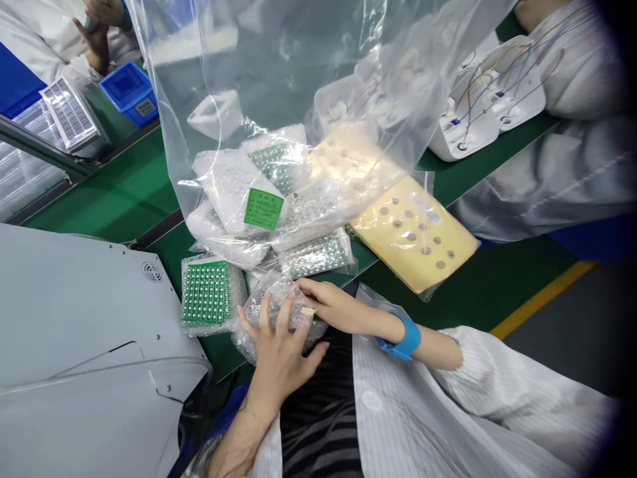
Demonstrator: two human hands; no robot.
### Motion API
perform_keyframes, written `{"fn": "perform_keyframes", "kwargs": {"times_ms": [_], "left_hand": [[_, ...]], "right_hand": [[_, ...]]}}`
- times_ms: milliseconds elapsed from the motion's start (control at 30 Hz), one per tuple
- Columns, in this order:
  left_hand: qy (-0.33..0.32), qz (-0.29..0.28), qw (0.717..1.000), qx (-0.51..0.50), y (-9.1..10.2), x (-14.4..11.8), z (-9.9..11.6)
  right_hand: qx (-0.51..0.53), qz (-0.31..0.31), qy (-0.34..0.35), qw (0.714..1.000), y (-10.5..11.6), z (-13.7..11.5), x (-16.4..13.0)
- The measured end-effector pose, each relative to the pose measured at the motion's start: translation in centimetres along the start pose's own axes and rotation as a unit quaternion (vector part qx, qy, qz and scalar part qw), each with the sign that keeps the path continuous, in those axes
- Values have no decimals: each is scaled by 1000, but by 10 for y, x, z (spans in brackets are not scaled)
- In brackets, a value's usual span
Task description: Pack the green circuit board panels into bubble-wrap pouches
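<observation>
shown nearest the camera: white coat [391, 411] of the wearer, filling the lower right. beyond, crossing obliquely, dark green desk [219, 348]. at left, grey housing [89, 318] with a round vent near one corner. over the far part of the desk, large clear plastic bag [288, 66], crumpled, with white wrapped packs [229, 182] visible through the film. at upper right, white shells [468, 143] trailing thin wires. partly behind the film, yellow packet [418, 232] dotted with dark circles, jutting past the desk edge. at the near edge of the desk, just right of a green circuit-board stack [206, 292] framed by bubble wrap: bubble-wrapped packet [279, 284]. of the two hands, left hand [281, 352] wide open, palm down, splayed on top of this packet; right hand [333, 305] with bent fingers at the upper right edge, closure and hold not possible to tell. around the right forearm, blue wristband [405, 338]. smallest, in the bag area, green label [263, 208] bearing writing.
</observation>
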State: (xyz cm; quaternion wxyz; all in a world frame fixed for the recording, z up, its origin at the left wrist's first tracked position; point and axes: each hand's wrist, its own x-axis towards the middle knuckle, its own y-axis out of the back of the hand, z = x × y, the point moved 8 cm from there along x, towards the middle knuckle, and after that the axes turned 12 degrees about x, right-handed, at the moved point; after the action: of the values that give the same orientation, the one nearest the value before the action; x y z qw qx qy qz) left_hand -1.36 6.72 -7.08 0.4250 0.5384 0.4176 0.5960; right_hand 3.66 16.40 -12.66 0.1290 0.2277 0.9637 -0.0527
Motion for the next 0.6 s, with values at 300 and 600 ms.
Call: {"fn": "perform_keyframes", "kwargs": {"times_ms": [300, 600], "left_hand": [[9, -38, 999, 6, -5, -4, -4], [59, -21, 998, 12, -5, -5, -14]], "right_hand": [[-10, 30, -9, 999, 0, 4, 4], [40, -71, -88, 993, 10, 20, -17]]}}
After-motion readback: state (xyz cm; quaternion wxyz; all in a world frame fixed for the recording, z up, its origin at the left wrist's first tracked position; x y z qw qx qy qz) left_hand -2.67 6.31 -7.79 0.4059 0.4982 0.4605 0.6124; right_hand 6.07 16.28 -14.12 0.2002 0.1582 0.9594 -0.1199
